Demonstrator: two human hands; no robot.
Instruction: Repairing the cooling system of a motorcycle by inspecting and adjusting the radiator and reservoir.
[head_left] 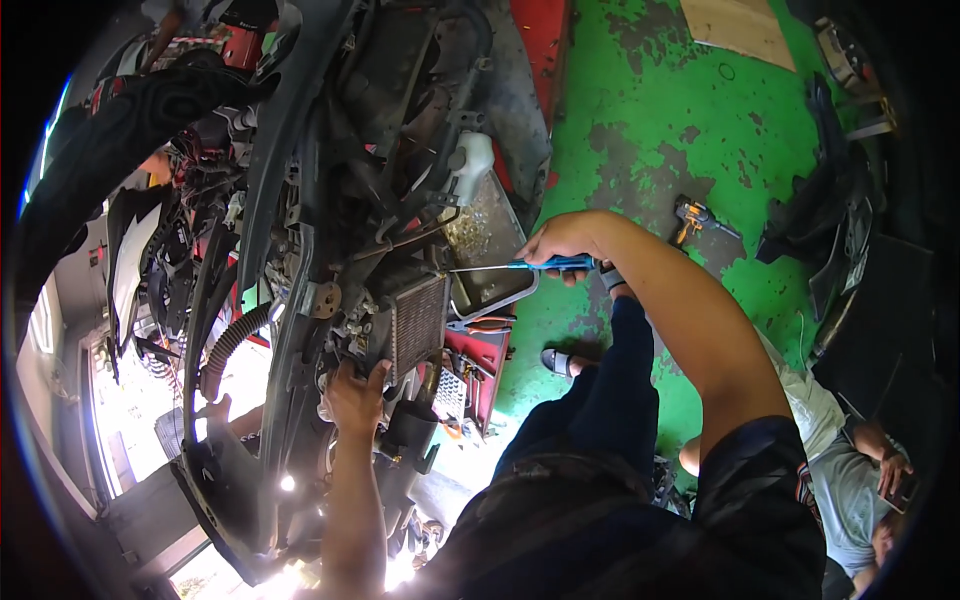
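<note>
My right hand (560,245) grips a screwdriver with a blue handle (575,263), its long shaft reaching left to the upper corner of a small finned radiator (418,320) on a stripped vehicle frame (300,250). My left hand (355,395) is closed on a part beside the radiator's lower left corner; what it grips is hidden. Just beyond the screwdriver lies a metal tray (490,235) with debris in it, and above that a white plastic reservoir (470,165) is on the frame. A dark cylinder (405,440) is below the radiator.
On the green floor (640,140) lie a cordless drill (690,220) and cardboard (735,30). Dark panels (820,240) line the right side. A person (840,480) holds a phone at lower right. Pliers (485,325) rest near a red surface (480,380). More dismantled parts (140,250) crowd the left.
</note>
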